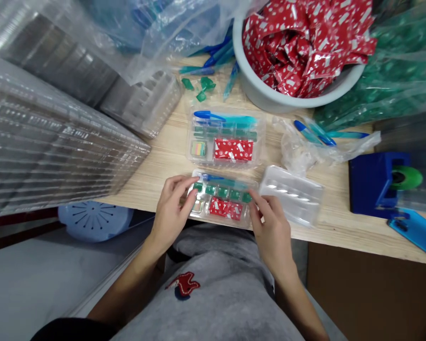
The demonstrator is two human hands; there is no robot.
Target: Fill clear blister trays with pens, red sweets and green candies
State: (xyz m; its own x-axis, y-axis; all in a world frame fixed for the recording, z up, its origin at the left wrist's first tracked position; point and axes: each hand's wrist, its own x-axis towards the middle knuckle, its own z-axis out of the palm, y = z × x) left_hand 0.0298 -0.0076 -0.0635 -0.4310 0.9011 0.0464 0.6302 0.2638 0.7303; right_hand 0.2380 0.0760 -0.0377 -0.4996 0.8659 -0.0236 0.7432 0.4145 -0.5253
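My left hand [173, 208] and my right hand [271, 227] grip the two ends of a clear plastic tray [222, 199] at the table's front edge. The tray holds a blue pen, a row of green pieces, a red spotted packet and a small coloured block. A second filled tray [225, 137] of the same kind lies just beyond it. An empty clear tray [293, 192] rests to the right of my right hand.
A grey bowl [270, 97] full of red spotted packets stands at the back. Tall stacks of clear trays [49, 137] fill the left. Loose blue pens [315, 135] in a bag, a blue tape dispenser [379, 182] and a blue phone [417, 229] lie right.
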